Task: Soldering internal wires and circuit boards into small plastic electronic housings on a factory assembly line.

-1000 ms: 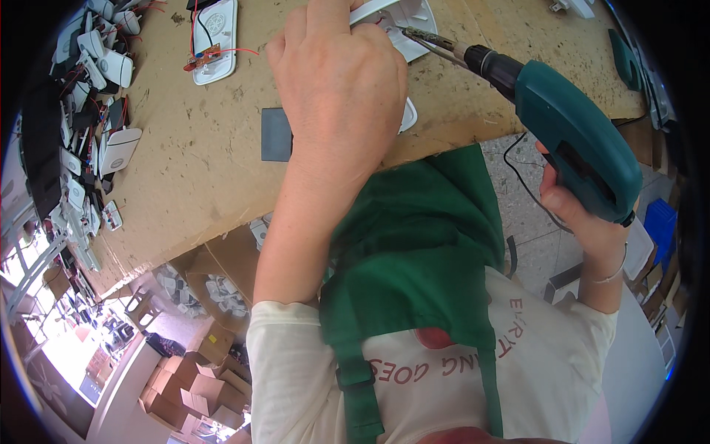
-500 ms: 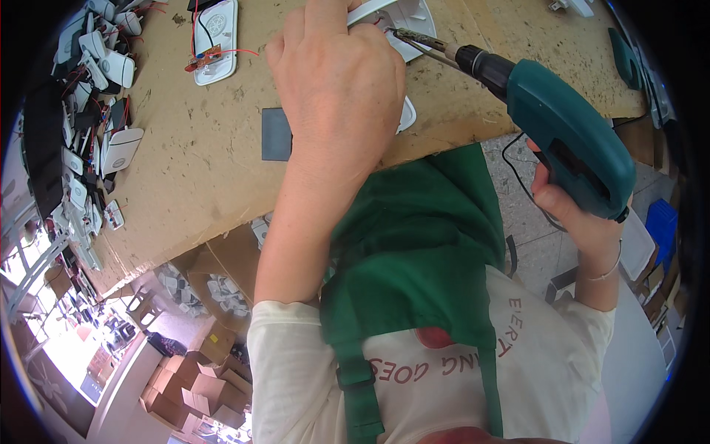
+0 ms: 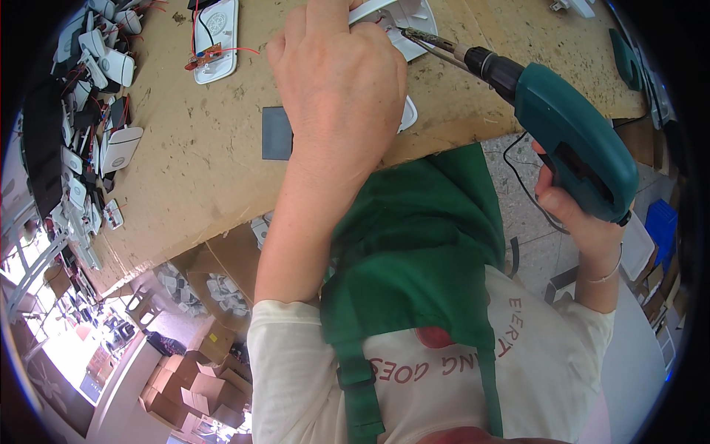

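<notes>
My left hand (image 3: 336, 92) reaches over the bench, back of the hand up, fingers curled at a white plastic housing (image 3: 420, 16) at the top edge. The fingertips and part of the housing are hidden. My right hand (image 3: 573, 207) grips the handle of a green soldering gun (image 3: 573, 129). Its dark, thin tip points left at the housing's inside, close to my left knuckles; whether it touches cannot be made out. Under my left wrist, a dark grey square (image 3: 276, 133) and the edge of another white plastic piece (image 3: 409, 115) show.
A white shell (image 3: 217, 33) with a circuit board and red wires lies to the left. Many white and black parts (image 3: 111, 66) are heaped at the far left. The bench's front edge (image 3: 214, 233) runs before my green apron. Cardboard boxes (image 3: 211, 392) stand below on the left.
The soldering gun has shifted slightly to the right and down, its tip drawing back a little from the housing. My left hand stays almost in place.
</notes>
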{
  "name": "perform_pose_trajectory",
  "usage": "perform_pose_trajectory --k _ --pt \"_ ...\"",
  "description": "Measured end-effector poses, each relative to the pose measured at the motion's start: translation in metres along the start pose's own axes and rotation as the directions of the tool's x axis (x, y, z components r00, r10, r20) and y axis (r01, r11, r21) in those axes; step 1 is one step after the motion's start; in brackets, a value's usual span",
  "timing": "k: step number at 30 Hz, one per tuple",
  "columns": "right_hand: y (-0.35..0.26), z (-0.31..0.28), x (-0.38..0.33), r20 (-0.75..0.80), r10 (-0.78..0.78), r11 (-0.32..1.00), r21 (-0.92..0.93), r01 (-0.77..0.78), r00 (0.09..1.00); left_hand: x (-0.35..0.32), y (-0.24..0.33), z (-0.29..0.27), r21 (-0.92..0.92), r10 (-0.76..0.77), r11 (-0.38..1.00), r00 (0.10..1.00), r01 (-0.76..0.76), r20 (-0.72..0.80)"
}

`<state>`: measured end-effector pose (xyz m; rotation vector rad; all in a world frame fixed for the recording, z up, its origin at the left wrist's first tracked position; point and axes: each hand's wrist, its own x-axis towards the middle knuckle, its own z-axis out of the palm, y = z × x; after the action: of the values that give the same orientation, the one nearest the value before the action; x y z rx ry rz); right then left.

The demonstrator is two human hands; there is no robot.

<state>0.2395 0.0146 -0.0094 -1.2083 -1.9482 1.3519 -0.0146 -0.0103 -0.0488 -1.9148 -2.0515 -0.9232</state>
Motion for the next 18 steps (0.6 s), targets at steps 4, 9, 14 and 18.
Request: perform_pose_trajectory --k 4,9,14,18 --pt "0.001 -0.002 -0.001 0.021 -0.025 0.999 0.038 0.024 0.999 0.0 -0.002 0.001 0.007 -0.004 1.0 1.0 0.004 -0.001" --pt "0.007 -0.005 -0.009 0.025 -0.01 0.971 0.239 0.004 1.0 0.0 -0.005 0.001 0.005 0.022 1.0 0.999 -0.022 -0.023" --pt "0.024 -0.013 -0.016 -0.036 -0.078 0.949 0.305 0.085 0.996 0.005 -0.008 -0.003 -0.152 -0.038 0.987 0.998 0.044 0.046" --pt "0.03 -0.015 -0.02 -0.097 -0.075 0.938 0.33 0.104 0.992 0.029 0.013 -0.023 -0.338 -0.406 0.799 0.861 0.497 0.307"
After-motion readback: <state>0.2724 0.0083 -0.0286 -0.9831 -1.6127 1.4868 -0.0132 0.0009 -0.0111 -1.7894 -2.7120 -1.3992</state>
